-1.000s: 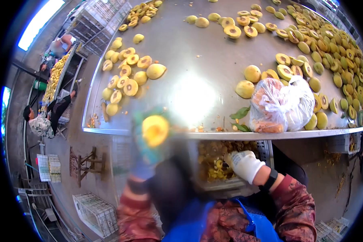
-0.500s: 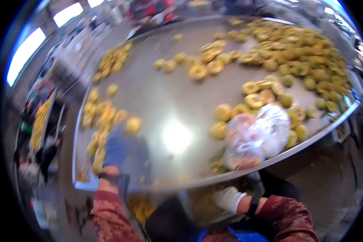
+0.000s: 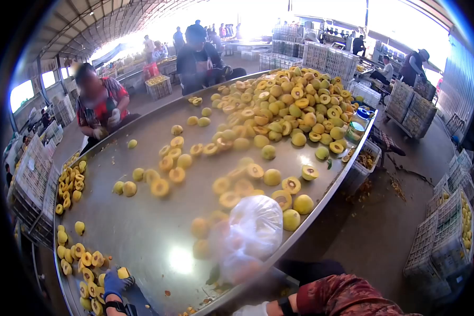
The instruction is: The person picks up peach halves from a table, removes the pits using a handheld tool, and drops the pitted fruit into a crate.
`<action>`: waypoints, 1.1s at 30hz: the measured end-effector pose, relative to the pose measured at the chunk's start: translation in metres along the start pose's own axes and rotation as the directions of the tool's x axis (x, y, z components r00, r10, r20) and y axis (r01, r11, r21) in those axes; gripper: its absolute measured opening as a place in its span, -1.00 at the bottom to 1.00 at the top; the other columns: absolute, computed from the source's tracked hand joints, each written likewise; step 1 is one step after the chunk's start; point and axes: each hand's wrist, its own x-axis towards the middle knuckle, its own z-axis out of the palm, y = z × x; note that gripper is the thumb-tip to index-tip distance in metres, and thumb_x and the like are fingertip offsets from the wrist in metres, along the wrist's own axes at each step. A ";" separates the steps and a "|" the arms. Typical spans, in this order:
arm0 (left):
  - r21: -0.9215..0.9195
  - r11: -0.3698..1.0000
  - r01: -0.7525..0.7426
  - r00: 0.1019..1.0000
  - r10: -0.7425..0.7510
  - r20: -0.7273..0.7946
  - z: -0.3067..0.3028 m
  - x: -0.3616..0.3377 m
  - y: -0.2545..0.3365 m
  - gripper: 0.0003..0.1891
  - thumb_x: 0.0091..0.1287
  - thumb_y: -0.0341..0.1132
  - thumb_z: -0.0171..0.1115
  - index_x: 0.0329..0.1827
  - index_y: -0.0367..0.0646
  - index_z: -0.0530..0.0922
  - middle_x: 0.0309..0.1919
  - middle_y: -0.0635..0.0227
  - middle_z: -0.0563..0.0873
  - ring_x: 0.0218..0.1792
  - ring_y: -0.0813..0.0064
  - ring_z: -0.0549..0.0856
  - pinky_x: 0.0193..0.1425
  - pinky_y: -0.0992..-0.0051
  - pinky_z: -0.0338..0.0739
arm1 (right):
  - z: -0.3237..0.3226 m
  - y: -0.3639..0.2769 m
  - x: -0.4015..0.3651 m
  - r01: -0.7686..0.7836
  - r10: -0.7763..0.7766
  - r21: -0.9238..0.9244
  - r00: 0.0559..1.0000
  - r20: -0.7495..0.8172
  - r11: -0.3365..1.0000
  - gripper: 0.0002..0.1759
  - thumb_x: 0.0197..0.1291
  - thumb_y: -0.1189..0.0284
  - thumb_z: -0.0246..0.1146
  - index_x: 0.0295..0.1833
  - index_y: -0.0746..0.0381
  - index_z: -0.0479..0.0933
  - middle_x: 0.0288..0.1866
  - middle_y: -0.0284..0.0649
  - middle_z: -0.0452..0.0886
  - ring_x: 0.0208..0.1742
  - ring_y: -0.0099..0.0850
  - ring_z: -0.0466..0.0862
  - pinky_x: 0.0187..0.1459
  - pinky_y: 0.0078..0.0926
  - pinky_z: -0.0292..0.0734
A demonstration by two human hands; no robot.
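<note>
My left hand (image 3: 112, 285), in a blue glove, reaches onto the steel table (image 3: 158, 231) at the bottom left. Its fingertips hold a yellow fruit half (image 3: 123, 273) beside a cluster of cut halves (image 3: 87, 263). My right hand (image 3: 249, 310), in a white glove, is only partly in view at the bottom edge, below the table rim; its fingers are cut off. A knotted clear plastic bag (image 3: 250, 234) lies on the table between my hands, with whole yellow fruit (image 3: 303, 204) next to it.
A large heap of yellow fruit (image 3: 289, 100) covers the far end of the table. Co-workers stand along the far side (image 3: 97, 102), (image 3: 197, 58). White crates (image 3: 437, 231) with fruit are stacked at the right, and a bin (image 3: 364, 160) hangs by the table's right edge.
The view has swung up from the table's near edge to the whole table and hall. My left hand has carried the fruit half out to the cluster of halves at the left.
</note>
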 end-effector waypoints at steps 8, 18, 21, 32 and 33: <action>-0.971 0.211 0.110 0.988 -0.130 0.084 -0.016 -0.056 0.007 -0.64 0.28 -0.20 0.30 0.04 -0.13 0.44 -0.28 0.27 0.66 -0.39 0.45 0.67 -0.47 0.52 0.56 | 0.003 0.000 0.004 -0.082 0.085 -0.042 0.995 0.059 0.996 -0.64 0.10 0.22 0.32 -0.08 0.21 0.52 -0.31 0.03 0.66 -0.24 0.04 0.66 -0.21 -0.09 0.56; -0.878 -0.467 0.105 0.950 -0.214 0.227 -0.079 -0.186 0.182 -0.40 0.34 0.22 0.16 0.20 -0.09 0.48 -0.18 0.26 0.69 -0.32 0.26 0.74 -0.47 0.40 0.66 | -0.054 -0.034 0.007 -0.041 0.107 0.440 0.986 -0.126 0.897 -0.65 0.24 0.36 0.23 0.09 0.27 0.43 0.00 -0.03 0.53 -0.01 -0.15 0.61 0.03 -0.30 0.52; -0.804 -0.585 0.105 0.966 -0.132 0.222 -0.067 -0.186 0.216 -0.38 0.34 0.21 0.15 0.20 -0.13 0.47 -0.08 0.22 0.68 -0.17 0.19 0.73 -0.29 0.33 0.70 | -0.056 -0.030 0.013 -0.142 0.292 0.508 0.928 -0.230 0.850 -0.57 0.29 0.24 0.25 0.14 0.28 0.44 -0.10 0.10 0.61 -0.09 -0.01 0.67 -0.09 -0.19 0.58; -0.874 -0.476 0.094 0.990 -0.051 0.134 -0.058 -0.183 0.289 -0.19 0.33 0.18 0.18 0.47 -0.19 0.22 0.27 0.09 0.50 0.20 0.10 0.57 0.31 0.13 0.48 | -0.056 -0.025 0.026 -0.075 0.507 0.874 0.837 -0.206 0.479 -0.67 0.34 0.35 0.27 0.08 0.20 0.36 -0.56 -0.42 0.44 -0.64 -0.66 0.42 -0.62 -0.63 0.34; -0.889 -0.452 0.078 0.993 -0.042 0.108 -0.054 -0.183 0.290 -0.26 0.37 0.12 0.15 0.46 -0.19 0.24 0.24 0.11 0.52 0.17 0.17 0.58 0.29 0.20 0.49 | -0.055 -0.023 0.028 -0.048 0.498 0.827 0.817 -0.291 0.561 -0.69 0.33 0.35 0.29 0.07 0.20 0.39 -0.54 -0.41 0.46 -0.62 -0.65 0.44 -0.60 -0.62 0.37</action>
